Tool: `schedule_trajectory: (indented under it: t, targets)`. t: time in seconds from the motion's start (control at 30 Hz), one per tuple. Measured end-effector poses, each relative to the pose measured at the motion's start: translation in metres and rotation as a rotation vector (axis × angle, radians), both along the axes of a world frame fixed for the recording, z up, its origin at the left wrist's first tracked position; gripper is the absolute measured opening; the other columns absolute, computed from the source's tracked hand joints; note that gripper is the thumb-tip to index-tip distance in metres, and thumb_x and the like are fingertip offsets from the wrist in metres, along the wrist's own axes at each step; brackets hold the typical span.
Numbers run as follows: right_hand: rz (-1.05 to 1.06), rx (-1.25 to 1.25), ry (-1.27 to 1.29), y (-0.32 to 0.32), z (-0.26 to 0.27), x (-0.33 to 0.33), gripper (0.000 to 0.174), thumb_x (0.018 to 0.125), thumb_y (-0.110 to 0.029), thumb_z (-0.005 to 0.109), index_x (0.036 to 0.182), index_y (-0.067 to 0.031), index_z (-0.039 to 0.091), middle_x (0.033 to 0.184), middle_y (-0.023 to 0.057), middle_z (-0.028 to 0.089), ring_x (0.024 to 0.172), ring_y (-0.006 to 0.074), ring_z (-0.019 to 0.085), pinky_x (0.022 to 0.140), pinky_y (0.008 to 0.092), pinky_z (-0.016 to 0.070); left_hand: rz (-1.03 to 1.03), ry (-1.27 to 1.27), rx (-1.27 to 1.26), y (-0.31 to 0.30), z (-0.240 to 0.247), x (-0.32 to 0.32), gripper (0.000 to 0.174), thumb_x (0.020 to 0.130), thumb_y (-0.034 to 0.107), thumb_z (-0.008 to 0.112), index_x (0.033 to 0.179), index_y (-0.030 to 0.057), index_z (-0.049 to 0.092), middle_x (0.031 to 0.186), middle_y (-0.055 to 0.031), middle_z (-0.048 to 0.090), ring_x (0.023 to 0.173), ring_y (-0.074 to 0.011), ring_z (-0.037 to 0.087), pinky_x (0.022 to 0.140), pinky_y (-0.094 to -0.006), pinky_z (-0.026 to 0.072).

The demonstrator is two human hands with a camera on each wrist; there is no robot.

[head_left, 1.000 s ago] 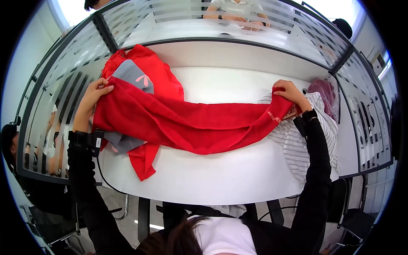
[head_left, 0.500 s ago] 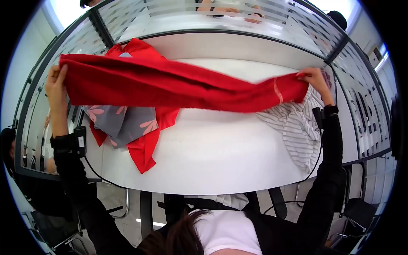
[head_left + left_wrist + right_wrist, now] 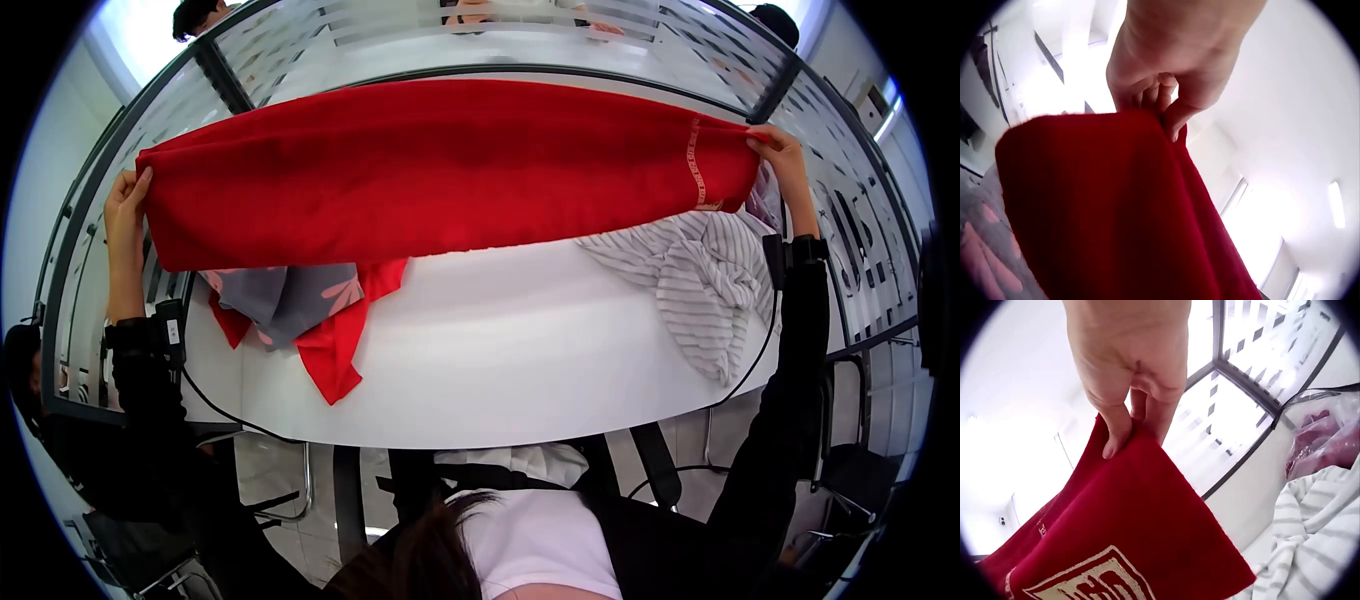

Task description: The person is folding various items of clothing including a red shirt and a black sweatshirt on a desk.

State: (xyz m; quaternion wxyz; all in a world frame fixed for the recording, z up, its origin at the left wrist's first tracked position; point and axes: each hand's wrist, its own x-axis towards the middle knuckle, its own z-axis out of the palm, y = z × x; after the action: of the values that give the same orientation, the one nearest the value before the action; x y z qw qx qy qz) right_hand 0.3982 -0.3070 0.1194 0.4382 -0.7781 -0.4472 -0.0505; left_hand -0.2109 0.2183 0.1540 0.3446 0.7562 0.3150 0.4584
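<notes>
A long red scarf (image 3: 450,170) is stretched across the head view, held up in the air between both hands. My left hand (image 3: 126,215) pinches its left end at the top corner, thumb on the near side, and the cloth hangs below in the left wrist view. At the other end, my right hand (image 3: 785,165) pinches the top corner between thumb and fingers. Near that end runs a pale patterned band (image 3: 694,165). The right wrist view shows a cream square emblem (image 3: 1094,581) on the scarf's end.
On the white table (image 3: 480,350), a grey cloth with pink petals (image 3: 285,300) lies over red fabric (image 3: 335,365) at the left. A grey-striped white cloth (image 3: 700,285) lies at the right, near a clear plastic bag (image 3: 1325,440) with pinkish contents. A partition (image 3: 230,80) surrounds the table.
Both hands have moved apart and farther up the view, drawing the sagging scarf out flatter and wider. More of the grey cloth beneath came into view at the left.
</notes>
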Motion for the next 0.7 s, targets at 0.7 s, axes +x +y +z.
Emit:
schedule_trajectory:
  t: [0.7]
  targets:
    - [-0.057,0.207,0.385,-0.029,0.037,0.035,0.026,0.084,-0.015,0.057,0.109,-0.0071,0.057,0.092,0.0025,0.061,0.083,0.0108,0.057,0.073,0.0233,0.0453,-0.343,-0.298,-0.283,0.038,0.024,-0.024,0.021,0.085,0.023,0.058,0.099,0.0073,0.058,0.086,-0.0028,0.060,0.078,-0.0103,0.055,0.072,-0.0210,0.0412]
